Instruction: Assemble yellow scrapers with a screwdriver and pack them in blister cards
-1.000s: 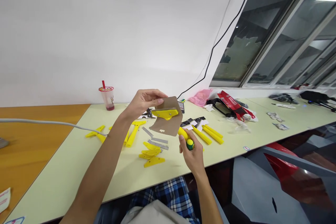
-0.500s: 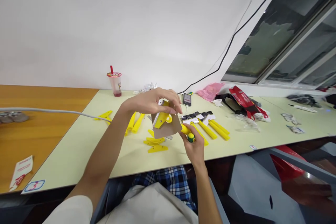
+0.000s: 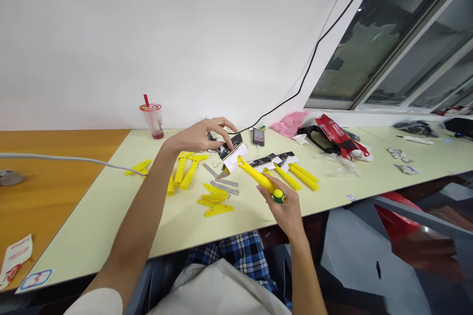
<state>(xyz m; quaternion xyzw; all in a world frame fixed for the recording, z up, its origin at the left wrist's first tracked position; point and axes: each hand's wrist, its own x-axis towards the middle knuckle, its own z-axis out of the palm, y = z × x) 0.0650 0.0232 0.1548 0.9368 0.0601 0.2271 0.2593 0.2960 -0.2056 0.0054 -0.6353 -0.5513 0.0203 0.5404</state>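
My left hand (image 3: 209, 134) pinches the edge of a black and white cardboard sleeve (image 3: 233, 153), fingers on its dark upper part. The sleeve covers the head of a yellow scraper (image 3: 258, 174). My right hand (image 3: 283, 203) is closed around the scraper's handle, and a green and yellow screwdriver handle (image 3: 279, 196) shows in the same palm. Below the sleeve lie thin metal blades (image 3: 226, 187) and several yellow blade covers (image 3: 218, 210). Yellow scraper handles with heads (image 3: 189, 173) lie to the left.
At right lie scrapers in card sleeves (image 3: 290, 176). Behind are a phone (image 3: 258, 137), a pink bag (image 3: 290, 124) and a red package (image 3: 338, 134). A drink cup (image 3: 153, 122) stands at back left. A grey cable (image 3: 74, 158) crosses the left side.
The sleeve and scraper have turned, so the printed face now shows instead of the plain brown side. My right hand has moved slightly right and down.
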